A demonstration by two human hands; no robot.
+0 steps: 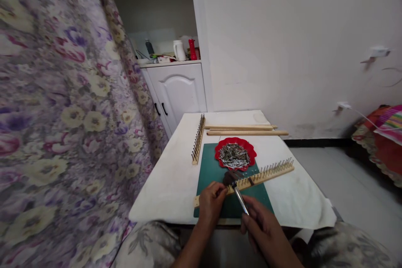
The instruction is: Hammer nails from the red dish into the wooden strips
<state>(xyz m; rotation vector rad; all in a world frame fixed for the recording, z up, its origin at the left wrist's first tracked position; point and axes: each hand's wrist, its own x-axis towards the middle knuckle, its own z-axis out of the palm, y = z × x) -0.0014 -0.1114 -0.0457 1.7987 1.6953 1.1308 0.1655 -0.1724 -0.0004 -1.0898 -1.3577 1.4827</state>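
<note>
My right hand [260, 222] is wrapped round the shiny metal handle of a hammer [240, 199]. The hammer's dark head is over a narrow wooden strip [272, 175], close to my left fingertips. My left hand [211, 202] presses its thumb and fingers together at the strip; whatever they pinch is hidden. A row of upright nails stands along the strip from the hammer to its right end. The strip lies at a slant across a green mat [207, 171]. Beyond it, a red scalloped dish [219, 144] holds a heap of loose nails [235, 156].
A second nail-studded strip [197, 140] lies at the table's left. Wooden strips without visible nails [246, 132] lie along the back of the white-covered table [166, 180]. A flowered curtain [72, 113] hangs at left, and a white cabinet [177, 92] stands behind.
</note>
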